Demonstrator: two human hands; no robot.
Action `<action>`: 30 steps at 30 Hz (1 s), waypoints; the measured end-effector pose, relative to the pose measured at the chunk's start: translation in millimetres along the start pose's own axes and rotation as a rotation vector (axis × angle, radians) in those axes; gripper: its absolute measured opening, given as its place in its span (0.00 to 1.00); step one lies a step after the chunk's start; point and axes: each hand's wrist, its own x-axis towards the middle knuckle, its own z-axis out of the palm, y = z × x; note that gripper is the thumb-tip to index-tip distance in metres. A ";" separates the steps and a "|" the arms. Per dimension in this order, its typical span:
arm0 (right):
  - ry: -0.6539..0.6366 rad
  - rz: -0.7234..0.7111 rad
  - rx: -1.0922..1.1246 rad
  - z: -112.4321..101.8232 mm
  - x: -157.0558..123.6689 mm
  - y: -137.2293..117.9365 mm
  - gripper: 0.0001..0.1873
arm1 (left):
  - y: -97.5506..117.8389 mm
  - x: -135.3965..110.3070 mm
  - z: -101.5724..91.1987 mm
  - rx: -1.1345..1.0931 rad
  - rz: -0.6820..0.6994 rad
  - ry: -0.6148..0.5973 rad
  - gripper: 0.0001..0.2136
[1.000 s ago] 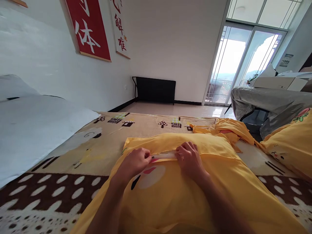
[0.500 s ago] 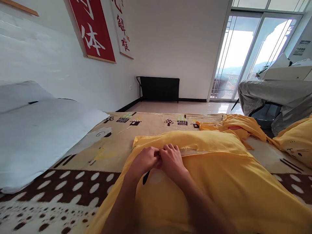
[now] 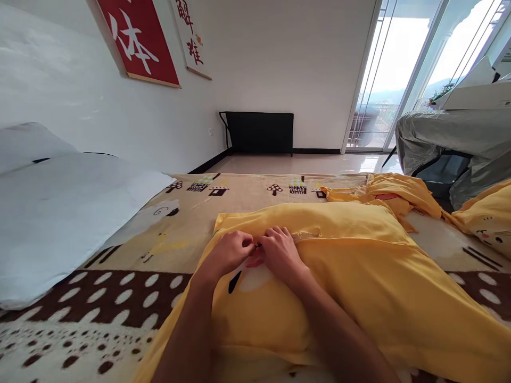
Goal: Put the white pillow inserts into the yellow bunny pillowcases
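Fingers of the left hand and right hand pinch the case; a hard tug could catch its loose threads and fray it.

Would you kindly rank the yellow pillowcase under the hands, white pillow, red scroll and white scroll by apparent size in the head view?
1. Yellow pillowcase
2. White pillow
3. Red scroll
4. White scroll
Ranked as visible; both scrolls are cropped.

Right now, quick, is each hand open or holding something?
Left hand: closed, pinching the yellow pillowcase.
Right hand: closed on the yellow pillowcase too, though its exact grip is hidden.
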 end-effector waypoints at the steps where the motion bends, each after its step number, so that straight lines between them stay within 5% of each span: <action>1: 0.003 0.001 0.003 0.3 -0.1 0.5 0.11 | 0.5 0.0 -0.1 -0.007 0.012 -0.005 0.11; 30: 0.025 0.005 0.025 3.9 -0.7 4.2 0.10 | -7.0 3.0 6.6 -0.136 0.120 -0.020 0.10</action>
